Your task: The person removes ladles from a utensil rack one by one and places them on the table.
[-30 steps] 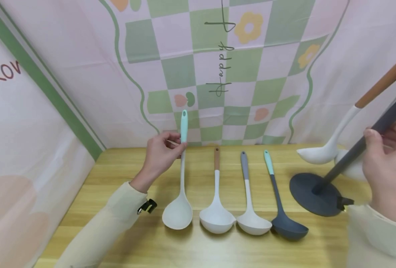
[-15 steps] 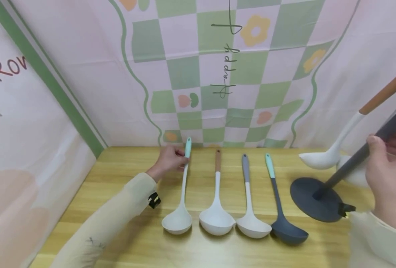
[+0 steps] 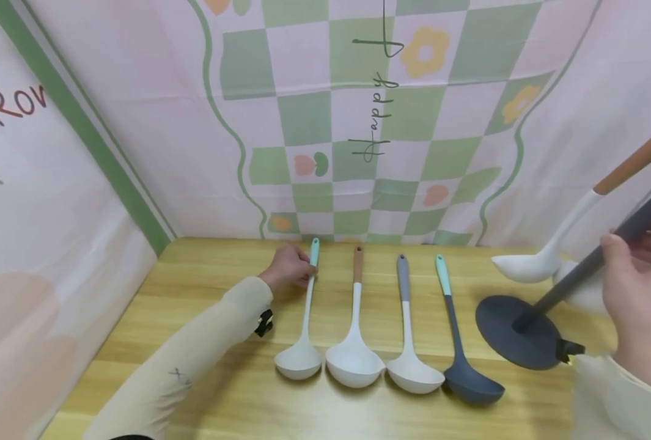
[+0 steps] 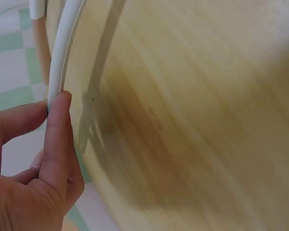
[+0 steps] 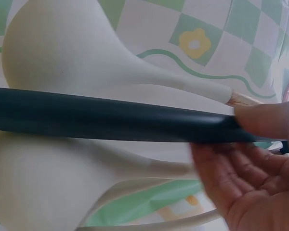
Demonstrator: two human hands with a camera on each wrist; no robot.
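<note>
Now the left hand (image 3: 289,266) pinches the white mint-handled ladle (image 3: 298,359), its handle lowered since a second ago, its bowl on the counter (image 3: 187,275), nearer the brown-handled ladle (image 3: 355,363). Farther right, the right hand (image 3: 641,293) grips the stand (image 3: 518,336); the right wrist view shows two pale bowls (image 5: 58,48) flanking its pole, one half hidden in the head view.

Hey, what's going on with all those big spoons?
A person is handling ladles. Their left hand pinches the mint-handled white ladle at the left end of a row of four on the wooden table. Their right hand grips the dark pole of a stand. More white ladles are beside that pole; what holds them up is out of view.
</note>
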